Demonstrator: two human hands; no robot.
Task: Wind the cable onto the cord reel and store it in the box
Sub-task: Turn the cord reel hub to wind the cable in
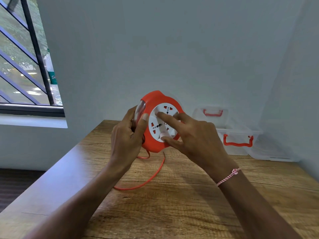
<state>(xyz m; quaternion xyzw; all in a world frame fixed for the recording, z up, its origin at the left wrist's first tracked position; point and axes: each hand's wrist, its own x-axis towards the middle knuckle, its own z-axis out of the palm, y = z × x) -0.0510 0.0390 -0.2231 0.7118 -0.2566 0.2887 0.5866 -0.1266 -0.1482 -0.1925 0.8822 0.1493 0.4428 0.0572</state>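
A left hand [127,135] curls round the rim of an orange cord reel [155,98], holding it upright above a wooden table [172,207]. The right hand [195,138] lays nearly straight fingers on the white dial, thumb at the knob at five o'clock. Loose cable [141,185] trails toward seven o'clock, and the clear box [233,133] sits at three o'clock. Steady turns with the reel held still should wind it evenly.

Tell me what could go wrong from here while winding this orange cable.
The loose orange cable trails across the wooden table and could kink or snag winding in. Only the left hand grips the round orange cord reel, so pushing fingers of the right hand might twist it loose.
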